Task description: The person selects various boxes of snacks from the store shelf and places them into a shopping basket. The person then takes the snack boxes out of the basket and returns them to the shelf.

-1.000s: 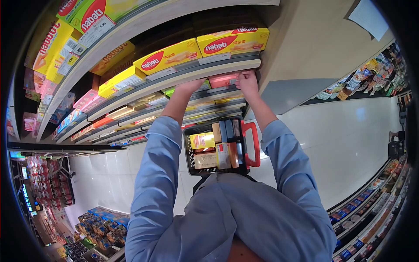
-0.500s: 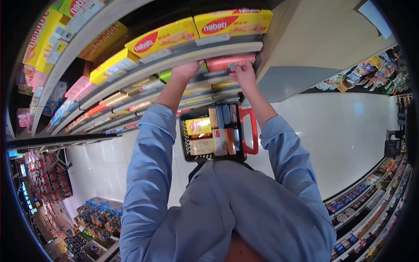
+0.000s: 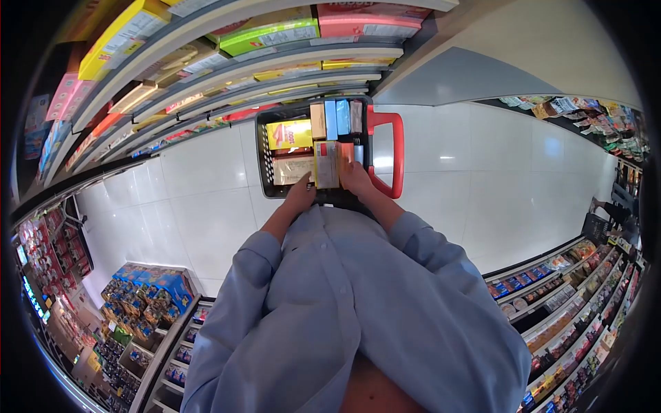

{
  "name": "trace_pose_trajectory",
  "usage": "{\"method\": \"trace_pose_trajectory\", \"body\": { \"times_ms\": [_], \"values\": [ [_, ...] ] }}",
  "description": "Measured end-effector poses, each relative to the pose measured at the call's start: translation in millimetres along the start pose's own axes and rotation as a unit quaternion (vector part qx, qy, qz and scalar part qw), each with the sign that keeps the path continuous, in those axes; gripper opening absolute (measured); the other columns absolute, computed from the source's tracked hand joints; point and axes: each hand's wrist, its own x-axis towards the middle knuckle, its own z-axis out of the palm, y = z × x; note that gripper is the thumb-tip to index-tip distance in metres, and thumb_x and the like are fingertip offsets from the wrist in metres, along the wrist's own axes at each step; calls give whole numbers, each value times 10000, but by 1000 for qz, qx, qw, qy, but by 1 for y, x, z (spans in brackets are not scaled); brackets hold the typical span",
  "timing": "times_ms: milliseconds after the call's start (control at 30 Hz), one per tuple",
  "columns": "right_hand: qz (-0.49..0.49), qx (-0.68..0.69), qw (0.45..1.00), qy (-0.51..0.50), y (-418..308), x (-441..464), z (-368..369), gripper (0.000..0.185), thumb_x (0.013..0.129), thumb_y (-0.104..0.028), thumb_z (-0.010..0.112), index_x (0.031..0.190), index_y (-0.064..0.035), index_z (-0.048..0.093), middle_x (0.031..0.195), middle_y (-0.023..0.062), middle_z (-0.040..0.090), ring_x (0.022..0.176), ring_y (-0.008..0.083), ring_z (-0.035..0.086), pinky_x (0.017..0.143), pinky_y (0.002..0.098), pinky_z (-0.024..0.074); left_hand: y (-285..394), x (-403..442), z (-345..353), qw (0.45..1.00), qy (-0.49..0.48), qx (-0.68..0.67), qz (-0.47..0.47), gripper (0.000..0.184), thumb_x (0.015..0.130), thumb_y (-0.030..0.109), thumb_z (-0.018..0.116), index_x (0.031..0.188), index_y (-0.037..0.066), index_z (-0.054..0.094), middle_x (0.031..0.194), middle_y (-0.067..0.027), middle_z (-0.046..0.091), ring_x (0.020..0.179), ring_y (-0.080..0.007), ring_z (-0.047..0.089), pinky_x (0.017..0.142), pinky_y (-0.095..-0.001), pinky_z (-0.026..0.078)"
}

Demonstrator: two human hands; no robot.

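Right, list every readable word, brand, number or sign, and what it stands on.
"nabati", partly hidden, on the pink box.
Too small or blurred to read: lettering on the yellow box and others in the basket, the green box, shelf labels and the lit sign.

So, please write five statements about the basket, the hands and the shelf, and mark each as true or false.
The black plastic basket has a red plastic handle. True.
On the pale-edged shelf, a bright green cardboard box is beside a pink cardboard box. True.
Both hands are up at this shelf. False: the left hand and the right hand are down at the basket.
The basket holds only one box. False: it holds several, among them a yellow cardboard box.
The right hand is nearer to the handle than the left hand. True.
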Motion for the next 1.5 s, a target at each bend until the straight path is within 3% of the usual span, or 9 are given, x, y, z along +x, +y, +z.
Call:
{"method": "trace_pose_trajectory", "body": {
  "times_ms": [133, 367, 567, 667, 867, 1067, 1267, 1367, 1500],
  "values": [
    [62, -106, 992, -4, -3, 11, -6, 646, 879, -306, 606, 1371, 71, 424, 1214, 303, 613, 1173, 401, 597, 944, 432, 493, -8, 7, 35, 998, -63, -31, -3, 602, 893, 193, 545, 1425, -47, 400, 1260, -318, 577, 1194, -437, 562, 1027, -452, 445],
    [-18, -61, 998, -5, 17, 33, -3, 512, 900, -297, 606, 1265, 48, 507, 1144, 300, 641, 1065, 438, 633, 913, 469, 509, 22, 73, 86, 992, -27, -124, 8, 467, 895, 194, 590, 1291, -18, 459, 1164, -307, 615, 1139, -464, 582, 963, -494, 472],
    [90, 187, 973, -99, 25, 34, 10, 582, 957, -359, 565, 1373, 38, 471, 1292, 211, 591, 1193, 292, 583, 987, 374, 464, 1, 92, 116, 998, -16, -52, 27, 657, 736, 275, 815, 1232, 18, 469, 1158, -262, 600, 1088, -440, 610, 886, -466, 503],
    [124, 195, 970, -75, 0, 18, 5, 572, 993, -386, 512, 1379, 35, 475, 1341, 176, 556, 1225, 251, 539, 1012, 347, 436, -6, 94, 132, 993, 67, 32, 91, 631, 764, 252, 785, 1214, -15, 434, 1152, -273, 579, 1079, -446, 602, 869, -487, 498],
    [88, 163, 975, -122, -6, 2, 0, 602, 1015, -413, 498, 1430, 18, 424, 1357, 173, 534, 1273, 237, 495, 1075, 336, 365, 10, 81, 126, 989, 136, -41, -44, 627, 802, 287, 738, 1195, -56, 390, 1052, -292, 622, 1011, -471, 620, 843, -515, 499],
    [7, 152, 984, -90, -16, -36, 1, 573, 988, -390, 553, 1362, 40, 494, 1286, 160, 594, 1187, 211, 555, 1017, 311, 412, 27, 41, 58, 985, 92, -50, -138, 525, 819, 254, 708, 1195, -19, 464, 1131, -261, 619, 1072, -430, 622, 871, -494, 503],
    [33, 191, 980, -35, -33, -95, -17, 537, 1007, -387, 527, 1394, -21, 462, 1240, 112, 600, 1186, 201, 554, 1007, 347, 421, -25, -52, -77, 934, 25, -356, -5, 373, 870, 135, 639, 1211, 20, 538, 1015, -44, 655, 838, -122, 618, 749, -275, 510],
    [27, 327, 942, -70, -45, -121, -23, 574, 987, -387, 563, 1392, -5, 427, 1204, 110, 610, 1113, 182, 603, 933, 360, 487, -7, -115, -155, 927, -45, -373, -3, 383, 904, 156, 599, 1260, 35, 529, 1120, -45, 638, 990, -113, 613, 831, -264, 498],
    [-54, 288, 947, -129, -99, -172, -30, 577, 981, -342, 596, 1404, -3, 399, 1225, 117, 603, 1062, 177, 641, 886, 334, 529, -5, -157, -198, 894, -54, -440, 59, 431, 901, 167, 574, 1306, 35, 509, 1176, -46, 633, 1034, -122, 623, 885, -270, 502]
  ]
}}
